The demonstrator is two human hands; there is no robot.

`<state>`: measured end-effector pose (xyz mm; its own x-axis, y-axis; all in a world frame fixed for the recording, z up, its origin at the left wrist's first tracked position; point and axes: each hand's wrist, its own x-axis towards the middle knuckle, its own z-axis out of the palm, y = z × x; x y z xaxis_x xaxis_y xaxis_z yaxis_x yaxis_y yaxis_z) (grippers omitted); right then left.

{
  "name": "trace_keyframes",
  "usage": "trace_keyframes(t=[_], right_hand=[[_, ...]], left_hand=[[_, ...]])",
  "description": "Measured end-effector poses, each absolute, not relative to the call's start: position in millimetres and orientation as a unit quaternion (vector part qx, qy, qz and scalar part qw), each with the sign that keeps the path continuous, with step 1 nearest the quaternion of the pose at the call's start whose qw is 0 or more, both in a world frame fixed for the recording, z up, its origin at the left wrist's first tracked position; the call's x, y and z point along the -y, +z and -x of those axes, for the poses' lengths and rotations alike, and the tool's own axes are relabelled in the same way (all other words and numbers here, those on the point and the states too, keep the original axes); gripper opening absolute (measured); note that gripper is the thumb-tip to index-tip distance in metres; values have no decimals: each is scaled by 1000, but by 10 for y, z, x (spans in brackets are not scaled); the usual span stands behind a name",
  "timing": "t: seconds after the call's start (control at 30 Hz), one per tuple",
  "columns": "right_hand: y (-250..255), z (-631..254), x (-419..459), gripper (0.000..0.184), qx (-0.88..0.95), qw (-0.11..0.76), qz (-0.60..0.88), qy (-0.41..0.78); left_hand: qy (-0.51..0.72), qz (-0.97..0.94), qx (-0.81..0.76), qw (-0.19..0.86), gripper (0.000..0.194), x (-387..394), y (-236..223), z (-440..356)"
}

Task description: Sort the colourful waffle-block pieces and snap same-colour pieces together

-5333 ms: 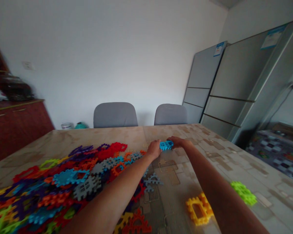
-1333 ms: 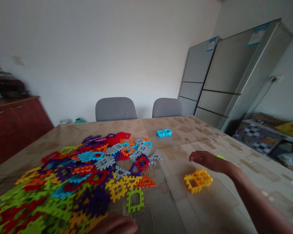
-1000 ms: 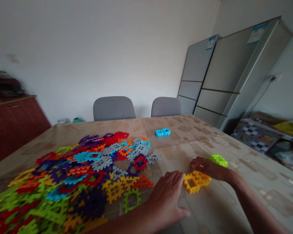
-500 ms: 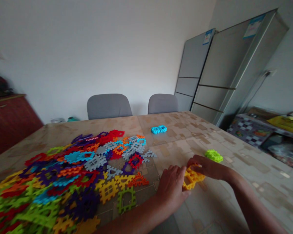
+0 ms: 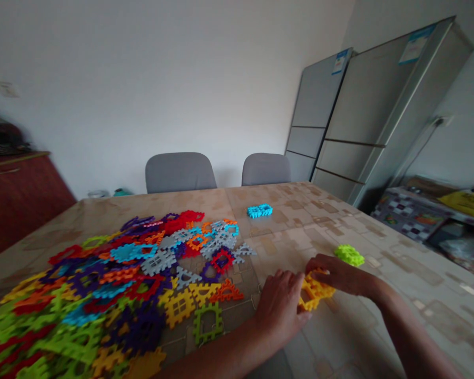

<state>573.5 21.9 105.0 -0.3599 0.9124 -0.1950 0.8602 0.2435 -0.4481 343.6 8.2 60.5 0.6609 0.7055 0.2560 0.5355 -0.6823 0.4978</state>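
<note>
A stack of yellow interlocking tiles (image 5: 314,292) lies on the patterned table (image 5: 300,237), held between both my hands. My left hand (image 5: 278,305) presses its fingers against the stack's left side. My right hand (image 5: 334,273) curls over the top and right side. A lime green stack (image 5: 349,255) sits just beyond my right hand. A cyan stack (image 5: 259,210) rests farther back near the table's middle.
A big heap of loose coloured tiles (image 5: 114,279) covers the table's left half. Two grey chairs (image 5: 180,171) stand at the far edge. Tall grey cabinets (image 5: 363,116) fill the right, a dark red sideboard (image 5: 19,195) the left.
Both hands left the cyan stack at the far side and came back near. Within the last second my left hand reached in and both hands closed on the yellow stack.
</note>
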Motion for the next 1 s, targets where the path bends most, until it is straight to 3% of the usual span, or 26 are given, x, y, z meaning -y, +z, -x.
trace_keyframes(t=[0.83, 1.0], right_hand=[[936, -5717, -273, 33, 784, 100, 575, 212], [991, -5689, -261, 37, 774, 121, 585, 208]], left_hand=[[221, -889, -346, 203, 54, -110, 690, -3426], [231, -888, -328, 227, 66, -164, 742, -3323]])
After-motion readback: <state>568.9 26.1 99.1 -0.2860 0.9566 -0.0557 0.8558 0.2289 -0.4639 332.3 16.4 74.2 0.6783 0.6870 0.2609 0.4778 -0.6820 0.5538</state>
